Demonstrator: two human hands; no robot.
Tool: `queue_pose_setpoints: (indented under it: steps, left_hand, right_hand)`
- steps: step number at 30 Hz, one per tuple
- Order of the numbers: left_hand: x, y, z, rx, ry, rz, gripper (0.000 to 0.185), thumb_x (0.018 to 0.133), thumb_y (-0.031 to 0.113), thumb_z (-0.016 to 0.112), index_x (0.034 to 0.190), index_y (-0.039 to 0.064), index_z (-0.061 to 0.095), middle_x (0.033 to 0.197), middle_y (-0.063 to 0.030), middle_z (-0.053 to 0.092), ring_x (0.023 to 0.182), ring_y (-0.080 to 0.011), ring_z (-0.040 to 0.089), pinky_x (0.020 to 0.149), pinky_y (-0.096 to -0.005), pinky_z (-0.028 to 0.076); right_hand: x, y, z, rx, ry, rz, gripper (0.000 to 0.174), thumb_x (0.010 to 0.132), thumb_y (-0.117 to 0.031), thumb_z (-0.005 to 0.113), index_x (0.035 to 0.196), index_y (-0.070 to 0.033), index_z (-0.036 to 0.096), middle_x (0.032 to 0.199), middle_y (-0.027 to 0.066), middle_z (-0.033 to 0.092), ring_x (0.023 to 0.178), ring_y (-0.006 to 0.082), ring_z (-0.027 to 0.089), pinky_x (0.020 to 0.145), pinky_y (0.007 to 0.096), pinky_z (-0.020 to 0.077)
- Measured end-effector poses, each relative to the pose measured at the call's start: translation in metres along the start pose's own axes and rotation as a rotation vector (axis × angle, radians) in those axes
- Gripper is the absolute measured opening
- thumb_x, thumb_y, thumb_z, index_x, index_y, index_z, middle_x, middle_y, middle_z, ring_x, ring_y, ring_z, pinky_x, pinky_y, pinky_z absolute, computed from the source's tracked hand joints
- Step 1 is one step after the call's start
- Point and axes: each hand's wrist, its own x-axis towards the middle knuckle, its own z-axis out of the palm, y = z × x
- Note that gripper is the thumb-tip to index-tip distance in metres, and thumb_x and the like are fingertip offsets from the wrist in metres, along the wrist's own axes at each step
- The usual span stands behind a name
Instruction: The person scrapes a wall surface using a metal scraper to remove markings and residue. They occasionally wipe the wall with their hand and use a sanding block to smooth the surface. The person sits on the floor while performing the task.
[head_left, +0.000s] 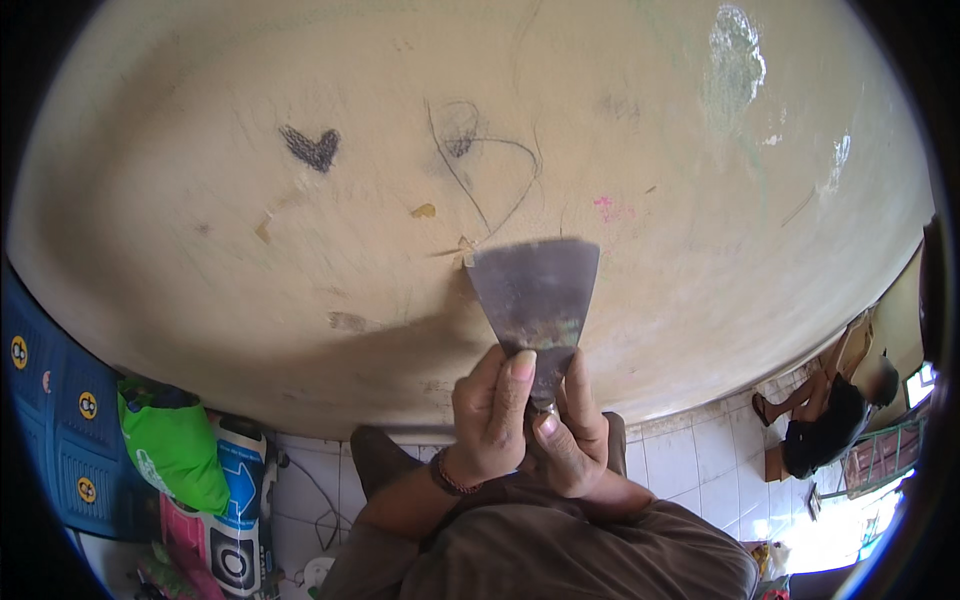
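Note:
Both hands grip one scraper (536, 300) with a broad, flared metal blade, held upright before the wall. My left hand (495, 420) has its thumb on the lower blade, and my right hand (574, 435) closes round the neck and handle, which is mostly hidden. The blade's upper left corner is at a small patch of peeling tape or paint (468, 251) on the beige wall (675, 300). Above the blade are a dark drawn heart (313, 150), looping pencil lines (536, 161), a yellowish scrap (424, 211) and pink marks (604, 208).
At the left stand blue plastic drawers (90, 442), a green bag (176, 450) and a printed box (240, 517). A cable (322, 495) lies on the white floor tiles (697, 457). Another person (825, 427) sits low by the wall at the right.

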Motion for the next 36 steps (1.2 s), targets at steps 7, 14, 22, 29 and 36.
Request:
queue_pose_setpoints:
  steps: [7,14,22,29,36]
  left_hand:
    - [-0.003,0.001,-0.003,0.040,-0.063,-0.058,0.035,0.103,0.025,0.041,0.110,-0.005,0.058,0.095,-0.0086,0.063,0.081,-0.0096,0.055,0.070,-0.0248,0.045]
    - [-0.005,-0.001,-0.001,0.070,-0.070,-0.040,0.039,0.103,0.025,0.039,0.116,-0.006,0.058,0.103,-0.0114,0.066,0.089,-0.0128,0.060,0.076,-0.0271,0.048]
    - [-0.006,-0.002,0.005,-0.044,-0.029,-0.010,0.028,0.102,0.022,0.046,0.100,-0.002,0.060,0.075,-0.0014,0.060,0.067,-0.0032,0.046,0.057,-0.0219,0.039]
    - [-0.005,-0.001,0.005,-0.024,-0.004,-0.019,0.027,0.102,0.022,0.047,0.089,0.000,0.057,0.067,0.0009,0.053,0.062,-0.0026,0.040,0.053,-0.0224,0.034]
    - [-0.002,-0.001,0.005,-0.061,-0.018,0.003,0.027,0.102,0.021,0.047,0.089,0.001,0.057,0.066,0.0018,0.051,0.061,-0.0020,0.038,0.051,-0.0224,0.031]
  right_hand:
    - [0.002,-0.003,-0.005,-0.049,-0.043,-0.052,0.060,0.097,0.003,0.041,0.151,0.003,0.014,0.144,0.0227,0.043,0.097,0.0131,0.059,0.080,0.0237,0.0467]
    - [0.005,-0.009,-0.004,-0.144,-0.046,-0.084,0.060,0.097,0.005,0.040,0.151,0.003,0.014,0.144,0.0225,0.043,0.097,0.0103,0.057,0.076,0.0202,0.0453]
    - [-0.003,-0.012,0.001,-0.074,-0.004,-0.048,0.060,0.097,0.004,0.040,0.151,0.004,0.013,0.140,0.0202,0.047,0.077,0.0067,0.055,0.067,0.0194,0.0449]
    - [0.000,-0.010,0.001,-0.186,0.001,-0.110,0.060,0.097,0.004,0.041,0.150,0.005,0.014,0.134,0.0204,0.052,0.070,0.0055,0.053,0.063,0.0199,0.0439]
    - [0.003,-0.012,0.000,-0.305,0.004,-0.149,0.060,0.096,0.004,0.044,0.150,0.005,0.017,0.125,0.0212,0.058,0.087,0.0115,0.059,0.075,0.0232,0.0467]
